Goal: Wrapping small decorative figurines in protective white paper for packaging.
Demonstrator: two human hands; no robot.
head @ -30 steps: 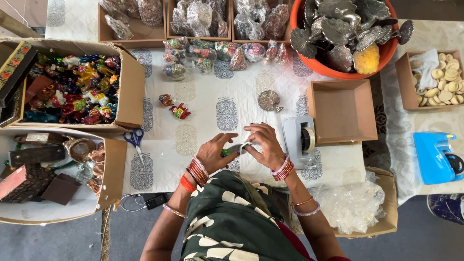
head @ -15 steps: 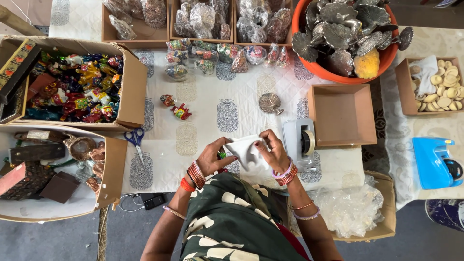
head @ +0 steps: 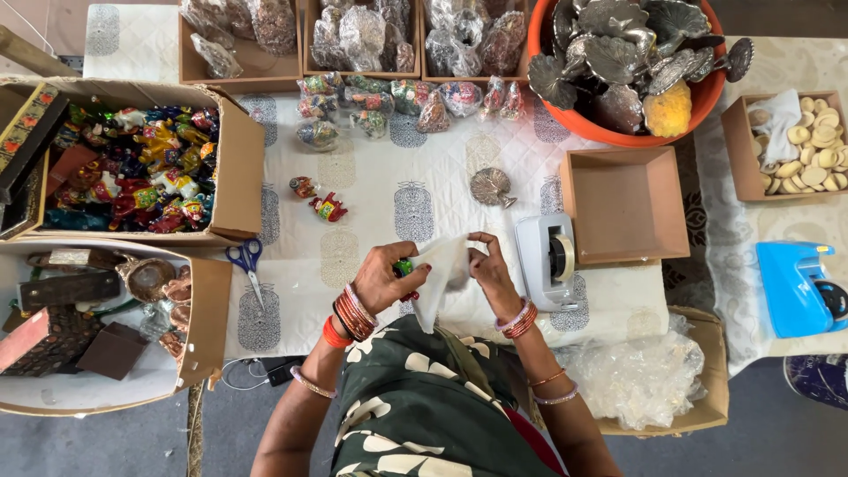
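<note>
My left hand grips a small colourful figurine and one edge of a clear plastic pouch. My right hand pinches the pouch's other edge, holding it just above the near edge of the white patterned tablecloth. The figurine sits at the pouch's mouth, mostly hidden by my fingers. Two similar painted figurines lie on the cloth further away, and a silver peacock ornament stands to their right.
A tape dispenser stands right of my hands, blue-handled scissors to the left. An empty brown tray, an orange tub of silver ornaments, a cardboard box of colourful figurines, trays of wrapped items and a box of plastic bags surround me.
The hands have lifted the plastic pouch and spread it open; the pouch now hangs larger between both hands with the figurine at its mouth.
</note>
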